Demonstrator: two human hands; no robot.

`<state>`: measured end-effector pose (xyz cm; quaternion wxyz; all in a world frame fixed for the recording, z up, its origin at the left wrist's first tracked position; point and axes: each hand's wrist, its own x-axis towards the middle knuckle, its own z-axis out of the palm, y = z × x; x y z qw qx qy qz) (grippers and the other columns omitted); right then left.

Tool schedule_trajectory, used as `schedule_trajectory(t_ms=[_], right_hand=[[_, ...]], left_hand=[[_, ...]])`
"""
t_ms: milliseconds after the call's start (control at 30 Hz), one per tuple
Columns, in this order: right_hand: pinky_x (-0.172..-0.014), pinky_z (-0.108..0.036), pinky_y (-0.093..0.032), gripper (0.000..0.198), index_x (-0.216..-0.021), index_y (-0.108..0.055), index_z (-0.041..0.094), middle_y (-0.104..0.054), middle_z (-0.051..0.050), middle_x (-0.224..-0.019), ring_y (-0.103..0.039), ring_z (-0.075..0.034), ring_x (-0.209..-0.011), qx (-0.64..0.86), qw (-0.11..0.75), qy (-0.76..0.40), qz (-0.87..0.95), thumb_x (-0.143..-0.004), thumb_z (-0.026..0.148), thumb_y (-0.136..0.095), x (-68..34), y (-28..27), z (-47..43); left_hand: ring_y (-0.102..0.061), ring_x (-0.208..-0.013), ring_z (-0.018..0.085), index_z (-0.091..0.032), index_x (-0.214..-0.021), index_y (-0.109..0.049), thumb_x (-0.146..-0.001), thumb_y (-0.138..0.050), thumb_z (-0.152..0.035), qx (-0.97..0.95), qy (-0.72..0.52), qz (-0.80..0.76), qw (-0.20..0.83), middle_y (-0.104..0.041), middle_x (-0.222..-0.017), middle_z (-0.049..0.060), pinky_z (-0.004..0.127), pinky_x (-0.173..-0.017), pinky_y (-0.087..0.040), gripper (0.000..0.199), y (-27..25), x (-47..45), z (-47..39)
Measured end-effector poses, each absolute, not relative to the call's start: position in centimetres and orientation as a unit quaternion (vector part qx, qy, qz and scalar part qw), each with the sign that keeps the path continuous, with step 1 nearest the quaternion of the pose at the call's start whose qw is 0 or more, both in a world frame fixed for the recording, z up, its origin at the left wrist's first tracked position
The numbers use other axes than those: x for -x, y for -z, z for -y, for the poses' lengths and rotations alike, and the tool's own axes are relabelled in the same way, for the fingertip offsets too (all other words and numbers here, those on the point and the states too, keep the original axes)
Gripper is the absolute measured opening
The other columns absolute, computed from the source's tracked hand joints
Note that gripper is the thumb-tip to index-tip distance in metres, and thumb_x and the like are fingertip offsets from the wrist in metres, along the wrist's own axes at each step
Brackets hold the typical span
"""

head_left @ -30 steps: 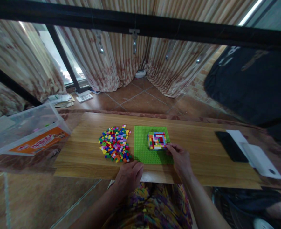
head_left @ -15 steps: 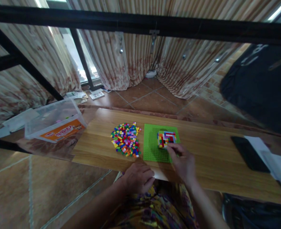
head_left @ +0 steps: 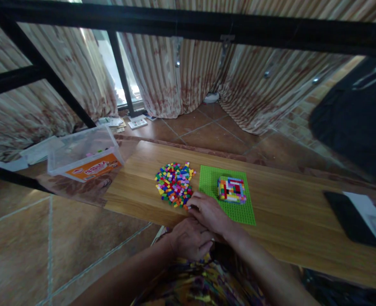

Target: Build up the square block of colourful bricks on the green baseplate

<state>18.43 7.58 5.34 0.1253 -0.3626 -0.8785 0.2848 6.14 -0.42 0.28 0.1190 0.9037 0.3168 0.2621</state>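
My right hand [head_left: 209, 212] reaches to the lower right edge of a pile of small coloured toy bricks [head_left: 174, 182]. Its fingertips are pinched together among the bricks; whatever is between them is too small to make out. Just below, at the table's near edge, my left hand [head_left: 191, 239] rests with its fingers curled in, and its inside is hidden. A green baseplate [head_left: 207, 174] lies right of the pile. On it stands a low, multicoloured brick structure [head_left: 232, 190] with walls around an inner space, touched by neither hand.
The narrow wooden table [head_left: 286, 204] bears a black flat object [head_left: 350, 219] and white papers [head_left: 362, 204] at right. Left of it stands a clear plastic box [head_left: 82, 148] with an orange label. A black metal bar [head_left: 194, 23] crosses above, before striped curtains [head_left: 197, 76].
My right hand has left the brick structure and moved left to the edge of the brick pile. My left hand stays near the table edge. The view has shifted slightly.
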Motion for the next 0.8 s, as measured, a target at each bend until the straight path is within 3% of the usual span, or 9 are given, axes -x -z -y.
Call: schedule_trajectory(t_ms=[300,600,800], right_hand=[[-0.076,-0.028,-0.041,0.019,-0.082,-0.068,0.019,-0.064,-0.005,-0.09,-0.056,-0.017,-0.087,0.364,0.025,-0.164,0.917,-0.093,0.014,-0.053,-18.0,-6.3,-7.7],[-0.078,-0.028,-0.043,0.012,-0.082,-0.065,0.019,-0.063,-0.004,-0.092,-0.058,-0.017,-0.088,0.393,0.066,-0.21,0.893,-0.09,0.014,-0.058,-18.5,-6.0,-7.4],[-0.074,-0.027,-0.044,0.01,-0.086,-0.063,0.02,-0.065,-0.001,-0.085,-0.059,-0.015,-0.079,0.451,0.184,-0.302,0.819,-0.091,0.016,-0.056,-20.6,-6.0,-6.2]], left_hand=[[-0.066,-0.077,0.02,-0.016,-0.089,-0.07,-0.086,-0.053,-0.024,-0.897,-0.259,-0.334,0.128,-0.071,-0.081,0.008,0.031,-0.07,-0.052,0.019,0.2,-6.4,0.2],[-0.063,-0.072,0.019,-0.016,-0.084,-0.067,-0.088,-0.052,-0.024,-0.898,-0.263,-0.333,0.116,-0.069,-0.077,0.007,0.031,-0.067,-0.051,0.017,0.1,-6.5,0.2],[-0.063,-0.074,0.017,-0.016,-0.09,-0.064,-0.094,-0.046,-0.024,-0.858,-0.321,-0.368,0.16,-0.068,-0.082,0.007,0.028,-0.067,-0.05,0.02,-0.9,-6.3,-0.2]])
